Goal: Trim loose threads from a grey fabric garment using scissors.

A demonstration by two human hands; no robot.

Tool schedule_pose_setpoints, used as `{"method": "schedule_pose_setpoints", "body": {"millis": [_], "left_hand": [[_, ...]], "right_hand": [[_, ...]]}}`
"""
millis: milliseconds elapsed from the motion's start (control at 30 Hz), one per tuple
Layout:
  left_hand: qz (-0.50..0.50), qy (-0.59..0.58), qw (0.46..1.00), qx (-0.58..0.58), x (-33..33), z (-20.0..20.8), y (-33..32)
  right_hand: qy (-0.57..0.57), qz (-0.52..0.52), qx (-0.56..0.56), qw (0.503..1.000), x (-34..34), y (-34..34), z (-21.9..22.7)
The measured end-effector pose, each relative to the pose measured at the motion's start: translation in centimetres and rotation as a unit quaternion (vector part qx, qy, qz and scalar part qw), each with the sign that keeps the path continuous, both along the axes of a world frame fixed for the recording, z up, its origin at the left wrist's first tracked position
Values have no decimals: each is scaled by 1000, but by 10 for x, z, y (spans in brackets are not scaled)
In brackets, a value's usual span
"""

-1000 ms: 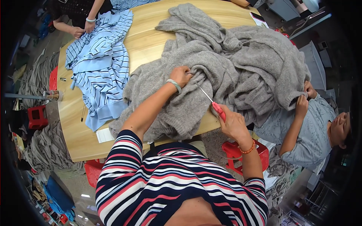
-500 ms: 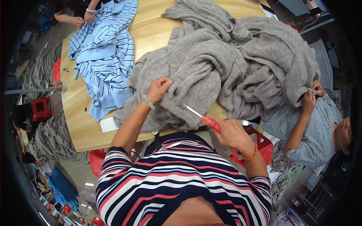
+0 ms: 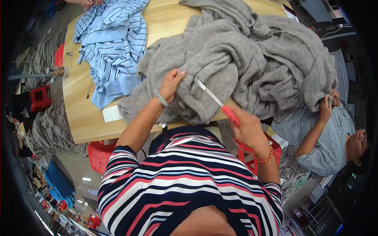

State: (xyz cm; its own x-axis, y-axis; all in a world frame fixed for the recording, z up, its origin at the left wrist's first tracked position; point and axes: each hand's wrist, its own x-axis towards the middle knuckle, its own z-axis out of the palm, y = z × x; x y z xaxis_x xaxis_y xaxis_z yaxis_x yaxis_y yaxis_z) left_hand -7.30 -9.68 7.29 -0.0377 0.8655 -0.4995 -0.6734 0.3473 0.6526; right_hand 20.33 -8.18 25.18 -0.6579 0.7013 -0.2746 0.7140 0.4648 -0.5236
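Left hand (image 3: 171, 83): fingers bent and pinched together at the upper surface of the grey knit garment (image 3: 204, 65); exact bit of cloth caught is too small to make out. Right hand (image 3: 251, 129): fingers clenched around the red handle of a slim cutting tool (image 3: 227, 111), straight shiny metal blade pointing up-left, tip over the knit near the left hand. Can't tell if the tip touches.

Knit is fuzzy, heathered, soft; lies bunched in rounded folds along the near edge of the desk (image 3: 169, 17), with a ribbed band toward the wearer. More grey knit (image 3: 293, 59) heaped just right of it; a co-worker's hands (image 3: 330, 103) hold its ribbed end.

Desk top is smooth pale wood grain, curved by the lens. Left of the knit: crumpled light-blue garment (image 3: 114, 47) with dark stripes and plain bands, plus a flat rectangular white card (image 3: 112, 114).
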Motion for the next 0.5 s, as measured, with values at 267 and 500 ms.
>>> {"method": "schedule_pose_setpoints", "body": {"millis": [267,500], "left_hand": [[-97,512,847,109,31,-2,-46],[143,104,978,115,-21,57,-19]], "right_hand": [[14,-106,30,994,17,4,-13],[20,-69,0,997,19,-4,-14]]}}
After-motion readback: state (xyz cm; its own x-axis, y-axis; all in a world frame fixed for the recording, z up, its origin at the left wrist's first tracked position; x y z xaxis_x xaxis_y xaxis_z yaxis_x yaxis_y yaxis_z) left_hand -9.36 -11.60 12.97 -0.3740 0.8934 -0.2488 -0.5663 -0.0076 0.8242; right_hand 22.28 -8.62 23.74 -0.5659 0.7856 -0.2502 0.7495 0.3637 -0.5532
